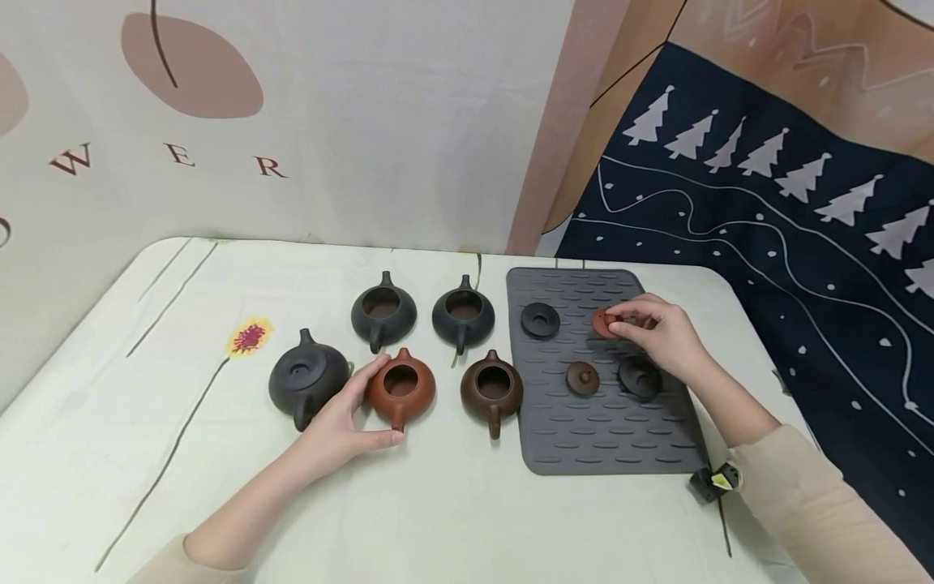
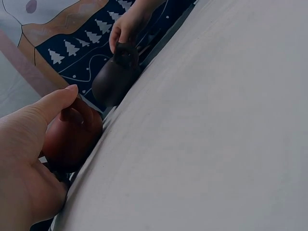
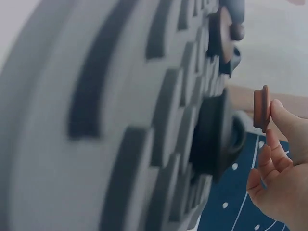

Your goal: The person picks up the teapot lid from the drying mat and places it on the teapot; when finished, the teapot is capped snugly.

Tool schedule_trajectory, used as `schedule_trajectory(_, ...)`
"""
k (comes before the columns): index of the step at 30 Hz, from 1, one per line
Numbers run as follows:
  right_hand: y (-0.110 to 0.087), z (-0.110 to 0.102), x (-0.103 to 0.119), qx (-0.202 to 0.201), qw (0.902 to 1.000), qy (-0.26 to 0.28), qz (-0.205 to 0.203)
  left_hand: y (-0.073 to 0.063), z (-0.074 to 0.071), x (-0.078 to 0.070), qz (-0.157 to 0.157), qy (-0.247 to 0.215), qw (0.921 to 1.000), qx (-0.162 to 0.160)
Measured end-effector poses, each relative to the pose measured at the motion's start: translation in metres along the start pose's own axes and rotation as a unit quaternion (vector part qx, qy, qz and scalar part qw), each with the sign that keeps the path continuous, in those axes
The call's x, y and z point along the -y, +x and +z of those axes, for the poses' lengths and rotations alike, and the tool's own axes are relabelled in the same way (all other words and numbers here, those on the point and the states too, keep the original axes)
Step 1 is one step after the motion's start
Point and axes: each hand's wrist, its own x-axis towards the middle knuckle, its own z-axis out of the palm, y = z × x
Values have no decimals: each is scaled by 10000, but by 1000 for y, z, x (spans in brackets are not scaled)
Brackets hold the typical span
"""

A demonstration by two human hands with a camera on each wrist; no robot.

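My left hand [image 1: 337, 423] grips a lidless red-brown clay teapot [image 1: 417, 397], its thumb at the handle and its fingers along the side near the spout. In the left wrist view that teapot [image 2: 72, 142] stands on the cloth beneath the thumb. Between thumb and fingertips my right hand [image 1: 660, 331] pinches a matching red lid [image 1: 602, 323] by its knob, over the far right of the grey mat [image 1: 606, 442]. The right wrist view shows this lid [image 3: 262, 109] raised off the mat. Just nearer than the hand lies a black lid [image 1: 640, 378].
A brown lid [image 1: 583, 378] and another black lid [image 1: 540, 320] lie on the mat. To its left stand a dark brown lidless teapot [image 1: 474, 389] and two black lidless ones [image 1: 384, 326], [image 1: 463, 326]. A black teapot with its lid on [image 1: 306, 377] is beside my left hand.
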Motion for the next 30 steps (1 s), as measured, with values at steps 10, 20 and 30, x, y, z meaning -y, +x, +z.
schedule_trajectory(10, -6, 4, 28, -156, 9983, 385, -416, 0, 0, 1, 34, 89, 10000, 0)
schedule_trajectory(20, -10, 11, 56, -169, 9951, 546, -802, 0, 0, 0, 63, 139, 9999, -10)
schedule_trajectory(30, -16, 21, 91, -28, 9930, 771, -892, 0, -1, 1, 86, 121, 9999, 7)
